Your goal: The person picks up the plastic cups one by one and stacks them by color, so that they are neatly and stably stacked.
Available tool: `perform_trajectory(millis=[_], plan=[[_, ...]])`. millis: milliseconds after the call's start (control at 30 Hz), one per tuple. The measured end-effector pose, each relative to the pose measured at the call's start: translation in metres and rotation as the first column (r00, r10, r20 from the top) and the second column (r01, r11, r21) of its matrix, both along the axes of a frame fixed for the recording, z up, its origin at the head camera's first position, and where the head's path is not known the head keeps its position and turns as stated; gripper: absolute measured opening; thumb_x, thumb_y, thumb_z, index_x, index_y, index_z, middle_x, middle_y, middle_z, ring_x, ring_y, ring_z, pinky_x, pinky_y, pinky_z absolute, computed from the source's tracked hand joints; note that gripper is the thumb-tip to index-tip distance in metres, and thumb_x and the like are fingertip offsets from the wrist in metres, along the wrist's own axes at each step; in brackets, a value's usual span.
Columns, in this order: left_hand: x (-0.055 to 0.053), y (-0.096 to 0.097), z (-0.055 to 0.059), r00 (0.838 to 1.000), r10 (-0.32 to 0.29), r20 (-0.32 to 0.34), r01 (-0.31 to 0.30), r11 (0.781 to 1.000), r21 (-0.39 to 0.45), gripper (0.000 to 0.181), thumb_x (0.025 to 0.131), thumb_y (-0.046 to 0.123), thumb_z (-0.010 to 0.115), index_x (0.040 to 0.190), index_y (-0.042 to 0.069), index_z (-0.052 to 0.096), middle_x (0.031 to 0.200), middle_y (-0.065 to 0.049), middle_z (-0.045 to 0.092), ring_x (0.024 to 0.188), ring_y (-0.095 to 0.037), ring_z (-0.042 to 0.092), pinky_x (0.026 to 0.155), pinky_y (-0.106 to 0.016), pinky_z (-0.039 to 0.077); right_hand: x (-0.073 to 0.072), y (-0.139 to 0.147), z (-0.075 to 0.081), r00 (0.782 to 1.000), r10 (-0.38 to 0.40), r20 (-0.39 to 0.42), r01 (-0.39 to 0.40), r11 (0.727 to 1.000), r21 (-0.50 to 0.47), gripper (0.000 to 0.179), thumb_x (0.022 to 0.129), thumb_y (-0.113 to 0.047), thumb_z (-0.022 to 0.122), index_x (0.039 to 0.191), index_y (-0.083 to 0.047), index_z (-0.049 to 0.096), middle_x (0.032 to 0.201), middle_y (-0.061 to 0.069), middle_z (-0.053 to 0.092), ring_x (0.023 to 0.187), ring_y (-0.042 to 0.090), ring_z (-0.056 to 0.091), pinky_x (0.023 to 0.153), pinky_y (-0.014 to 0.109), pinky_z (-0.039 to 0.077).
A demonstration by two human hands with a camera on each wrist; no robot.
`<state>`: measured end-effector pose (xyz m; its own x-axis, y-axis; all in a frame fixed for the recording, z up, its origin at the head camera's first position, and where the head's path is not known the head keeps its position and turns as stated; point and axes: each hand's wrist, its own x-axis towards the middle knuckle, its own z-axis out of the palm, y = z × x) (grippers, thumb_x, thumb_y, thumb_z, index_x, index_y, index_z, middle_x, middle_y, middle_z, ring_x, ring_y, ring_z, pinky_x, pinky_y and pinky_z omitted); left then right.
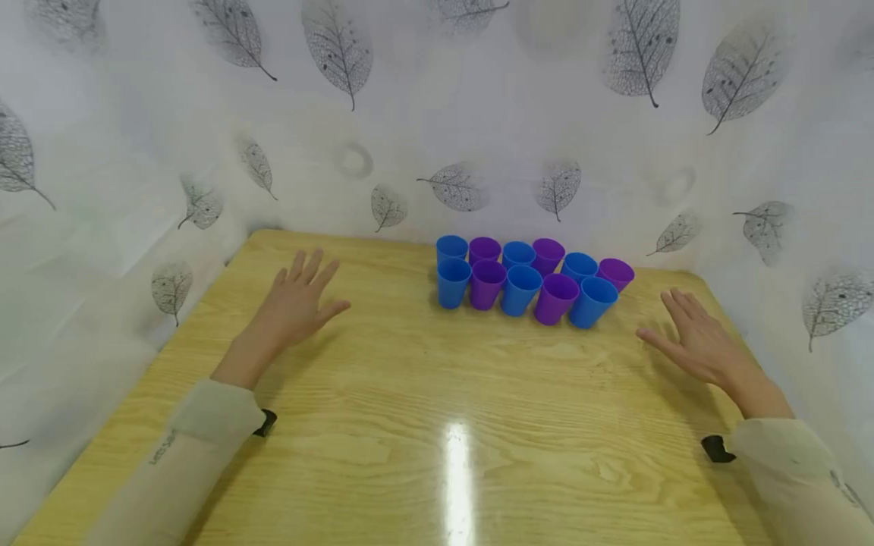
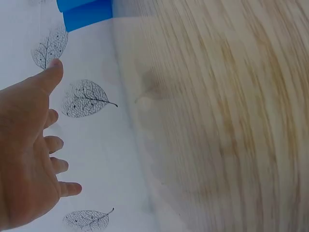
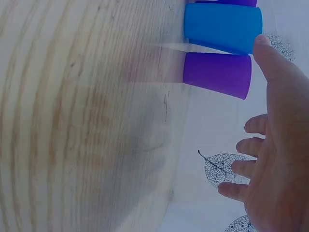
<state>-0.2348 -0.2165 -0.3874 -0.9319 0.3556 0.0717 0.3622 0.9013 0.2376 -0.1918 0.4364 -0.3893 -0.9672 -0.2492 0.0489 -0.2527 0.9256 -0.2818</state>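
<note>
Two rows of upright plastic cups stand at the back of the table, blue and purple by turns. The front row runs from a blue cup (image 1: 454, 285) at its left end to another blue cup (image 1: 592, 303) at its right; a purple cup (image 1: 617, 273) ends the back row. My left hand (image 1: 297, 299) is held over the table to the left of the cups, fingers spread and holding nothing. On the other side, my right hand (image 1: 699, 341) hovers with fingers extended, also holding nothing. The purple cup (image 3: 217, 75) is the cup nearest it in the right wrist view.
The wooden table (image 1: 382, 394) has rounded far corners and a bright light reflection near the front. White sheeting with a leaf print (image 1: 454, 186) rises behind the table and along both sides. Black straps show at both cuffs.
</note>
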Motion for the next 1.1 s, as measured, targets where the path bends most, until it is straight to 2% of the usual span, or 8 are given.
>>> perform_trajectory(millis=[300,433,633,800,967,1033,1100], plan=[[0.006,0.022,0.004,0.997,-0.061,-0.05,0.064,0.996,0.061,0.082,0.107,0.05,0.051,0.164,0.002,0.018,0.17,-0.024,0.006,0.156,-0.042,0.0,0.124,-0.064,0.005,0.003,-0.012,-0.001,0.997,-0.015,-0.07,0.007,0.994,-0.107,0.088,0.103,-0.041,0.061,0.16,0.009,0.017,0.162,0.039,0.017,0.146,0.06,0.017,0.115,0.075,0.014],[0.009,0.033,0.006,0.992,-0.087,-0.09,0.097,0.989,0.114,0.081,0.106,0.043,0.058,0.162,-0.003,0.021,0.168,-0.027,0.016,0.155,-0.044,0.009,0.124,-0.062,0.012,0.003,-0.02,-0.005,0.99,-0.046,-0.136,0.026,0.988,-0.15,0.084,0.102,-0.039,0.065,0.157,0.011,0.026,0.157,0.04,0.028,0.141,0.062,0.027,0.113,0.075,0.022],[0.012,0.049,0.004,0.98,-0.115,-0.165,0.15,0.965,0.216,0.075,0.104,0.033,0.065,0.158,-0.006,0.031,0.163,-0.026,0.031,0.151,-0.044,0.026,0.122,-0.058,0.025,0.003,-0.035,-0.012,0.971,-0.093,-0.219,0.047,0.977,-0.206,0.076,0.101,-0.037,0.067,0.152,0.011,0.036,0.149,0.04,0.04,0.135,0.061,0.037,0.108,0.075,0.03],[0.012,0.064,0.003,0.98,-0.122,-0.157,0.167,0.934,0.317,0.072,0.104,0.031,0.065,0.158,-0.005,0.033,0.161,-0.025,0.035,0.148,-0.042,0.033,0.12,-0.057,0.03,0.003,-0.047,-0.015,0.949,-0.134,-0.285,0.046,0.954,-0.296,0.069,0.099,-0.029,0.071,0.147,0.011,0.043,0.139,0.039,0.05,0.122,0.057,0.05,0.095,0.073,0.042],[0.01,0.08,0.001,0.983,-0.113,-0.145,0.166,0.889,0.427,0.068,0.104,0.027,0.064,0.155,-0.007,0.035,0.157,-0.026,0.04,0.145,-0.042,0.038,0.12,-0.056,0.031,0.002,-0.058,-0.015,0.934,-0.181,-0.309,0.054,0.924,-0.379,0.061,0.097,-0.022,0.074,0.142,0.011,0.05,0.135,0.035,0.057,0.116,0.05,0.058,0.089,0.06,0.051],[0.009,0.087,-0.001,0.983,-0.108,-0.151,0.168,0.862,0.478,0.067,0.104,0.023,0.065,0.155,-0.008,0.035,0.155,-0.026,0.043,0.142,-0.041,0.042,0.118,-0.055,0.035,0.002,-0.061,-0.015,0.937,-0.198,-0.289,0.067,0.911,-0.407,0.061,0.097,-0.024,0.074,0.142,0.01,0.051,0.134,0.033,0.058,0.116,0.048,0.06,0.09,0.043,0.056],[0.008,0.094,-0.002,0.982,-0.102,-0.157,0.17,0.835,0.524,0.066,0.103,0.02,0.066,0.154,-0.009,0.035,0.153,-0.026,0.045,0.138,-0.041,0.046,0.114,-0.054,0.04,0.001,-0.063,-0.015,0.944,-0.214,-0.249,0.086,0.893,-0.441,0.062,0.098,-0.027,0.073,0.143,0.009,0.051,0.135,0.032,0.059,0.117,0.047,0.06,0.087,0.023,0.055]])
